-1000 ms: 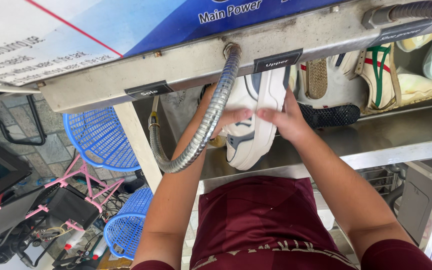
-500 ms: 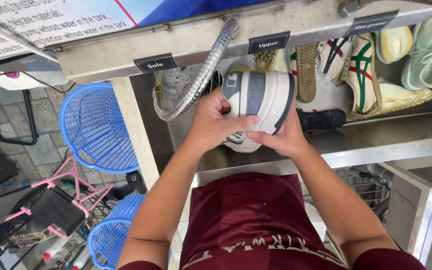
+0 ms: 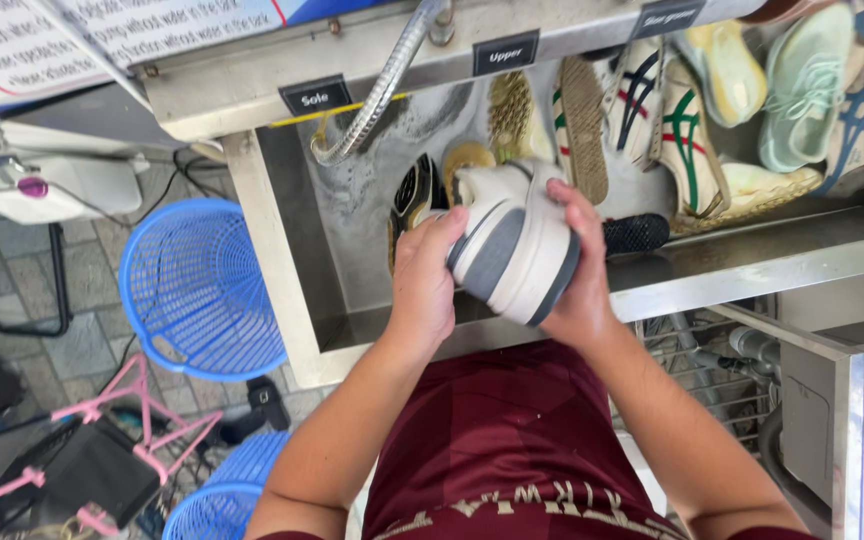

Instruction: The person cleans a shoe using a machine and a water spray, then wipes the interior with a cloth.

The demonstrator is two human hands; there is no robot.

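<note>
White-and-grey sneaker [image 3: 514, 243], lowered from under hose [image 3: 380, 88] toward sink [image 3: 282, 250] front, turned sideways, clasped by left hand [image 3: 422, 280] and right hand [image 3: 577, 270].

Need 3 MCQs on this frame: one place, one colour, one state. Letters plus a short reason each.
1. Where is the sneaker?
A. In the blue basket
B. Over the metal sink, between both hands
C. On the floor

2. What colours is it?
A. White and grey
B. Red and black
C. All yellow

3. How is it held?
A. Left hand only
B. Lying untouched
C. Gripped by both hands

Key: 1 B, it sits above the sink. 2 A, white body with grey panels. 3 C, left hand and right hand clasp it from either side.
</note>
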